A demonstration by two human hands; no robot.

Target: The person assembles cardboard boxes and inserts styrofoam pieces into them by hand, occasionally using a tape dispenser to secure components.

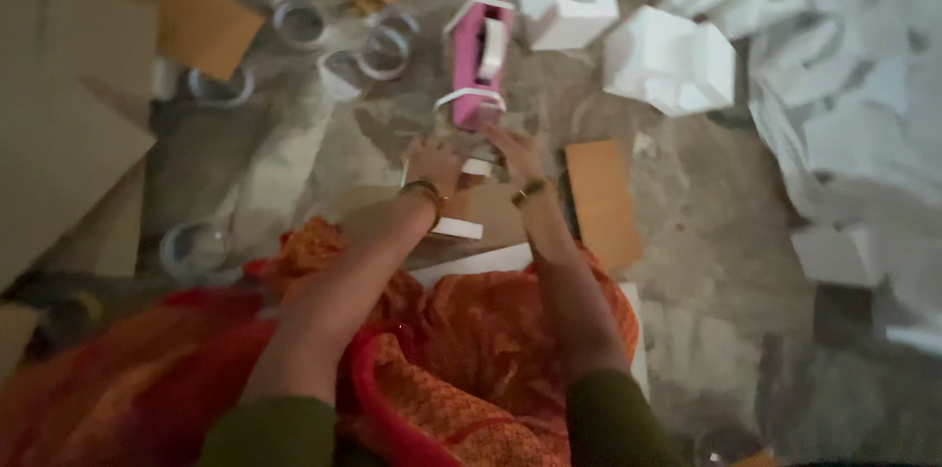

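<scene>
A pink box-like object [474, 65] with white strips across it lies on the floor straight ahead. My left hand [435, 159] and my right hand [512, 151] reach side by side to its near end, touching a small white piece [478, 167] there. The picture is blurred, so the grip of the fingers is unclear. Each wrist carries a gold bangle. A flat brown cardboard sheet with white foam strips [458, 228] lies under my forearms, above my orange-red clothing.
Several clear tape rolls [299, 22] lie at the upper left among brown cardboard sheets [69, 124]. White foam blocks [669, 60] are heaped at the upper right. A cardboard piece [601, 200] lies right of my right hand. Another tape roll [194, 249] is at left.
</scene>
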